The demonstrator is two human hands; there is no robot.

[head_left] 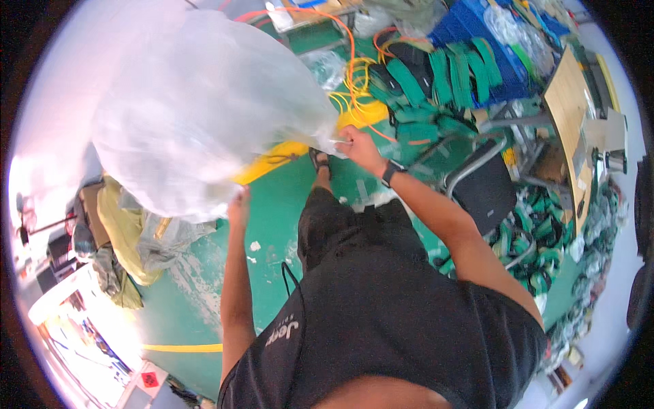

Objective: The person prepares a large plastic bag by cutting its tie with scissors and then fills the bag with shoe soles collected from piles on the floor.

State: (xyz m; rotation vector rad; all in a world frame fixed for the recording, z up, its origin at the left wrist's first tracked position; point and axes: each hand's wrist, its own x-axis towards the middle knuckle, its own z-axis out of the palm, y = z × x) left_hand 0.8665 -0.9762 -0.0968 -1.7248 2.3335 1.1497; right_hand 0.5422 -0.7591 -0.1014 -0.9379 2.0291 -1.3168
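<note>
A large, translucent white plastic bag [211,102] billows out in front of me, filled with air. My left hand [239,206] grips its near edge at the lower left, fingers closed on the plastic. At the bag's right corner, my right hand [360,148] pinches a gathered bit of the film. The bag's mouth seems to hang between both hands, though its opening is hard to make out. A dark watch sits on my right wrist.
Green straps [443,78] lie piled at the far right, beside a blue bin [470,34]. A black chair [484,184] stands at my right, near a wooden table [571,116]. Orange and yellow hoses [351,75] coil on the green floor. Crumpled sacks [122,232] lie at the left.
</note>
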